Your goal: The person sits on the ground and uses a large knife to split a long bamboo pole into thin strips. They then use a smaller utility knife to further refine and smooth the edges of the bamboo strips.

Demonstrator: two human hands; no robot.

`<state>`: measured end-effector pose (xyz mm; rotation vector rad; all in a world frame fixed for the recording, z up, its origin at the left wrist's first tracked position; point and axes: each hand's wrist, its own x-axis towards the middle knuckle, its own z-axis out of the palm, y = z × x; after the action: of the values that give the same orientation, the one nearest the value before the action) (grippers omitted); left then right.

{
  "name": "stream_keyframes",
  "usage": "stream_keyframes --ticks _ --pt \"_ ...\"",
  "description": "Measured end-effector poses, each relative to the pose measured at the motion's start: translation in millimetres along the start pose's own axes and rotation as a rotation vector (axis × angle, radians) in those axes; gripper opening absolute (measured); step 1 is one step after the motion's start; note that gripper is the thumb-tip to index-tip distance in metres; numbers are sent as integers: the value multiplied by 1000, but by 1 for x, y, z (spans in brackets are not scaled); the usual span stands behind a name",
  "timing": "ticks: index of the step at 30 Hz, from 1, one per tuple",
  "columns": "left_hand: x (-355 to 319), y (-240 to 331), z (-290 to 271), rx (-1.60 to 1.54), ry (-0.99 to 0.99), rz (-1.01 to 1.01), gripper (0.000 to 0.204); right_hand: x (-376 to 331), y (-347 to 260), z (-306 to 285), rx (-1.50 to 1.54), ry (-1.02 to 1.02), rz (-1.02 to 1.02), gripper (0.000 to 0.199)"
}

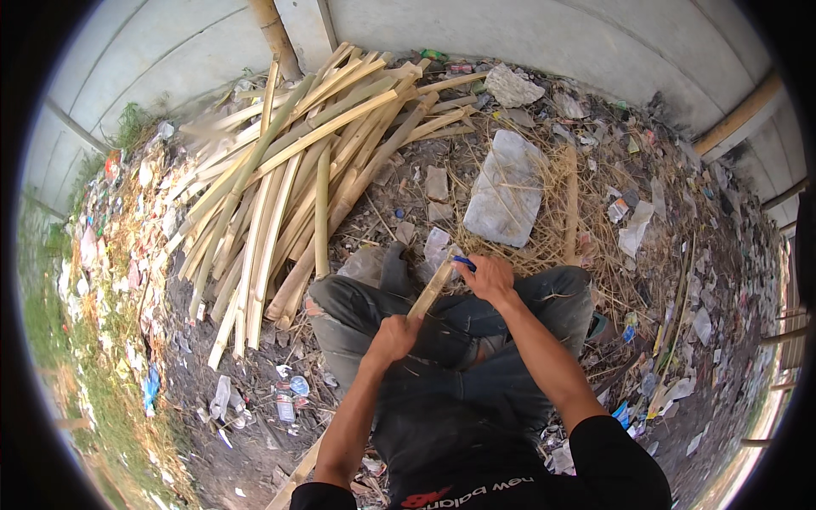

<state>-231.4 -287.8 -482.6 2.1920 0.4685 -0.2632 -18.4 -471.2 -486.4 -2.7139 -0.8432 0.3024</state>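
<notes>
I sit cross-legged, with a split bamboo strip [432, 291] slanting up from my lap. Closed around the strip is my left hand [393, 338], near my left knee. My right hand [490, 279] grips a small blue-handled tool [463, 263] at the strip's far end. Its working end is too small to make out, but it appears to touch the bamboo. A light length of bamboo [299, 474] also shows beside my left forearm; whether it is the same piece is hidden by the arm.
A large heap of split bamboo [319, 144] lies ahead on the left. Beyond my knees are a pale flat slab [506, 189], dry straw [571, 204] and a rough stone [513, 87]. Litter covers the ground on both sides. A grey panel wall [510, 38] closes off the far side.
</notes>
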Motion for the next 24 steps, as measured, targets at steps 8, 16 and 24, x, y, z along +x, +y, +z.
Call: stream_keyframes --ticks 8,16,24 --pt "1 -38 29 240 -8 137 42 4 12 8 55 43 -88 59" --pt "-4 -48 36 561 219 466 33 -22 -36 5 115 -87 -23 60" --pt "-27 8 -7 99 51 -11 59 44 127 -64 270 216 437 69"
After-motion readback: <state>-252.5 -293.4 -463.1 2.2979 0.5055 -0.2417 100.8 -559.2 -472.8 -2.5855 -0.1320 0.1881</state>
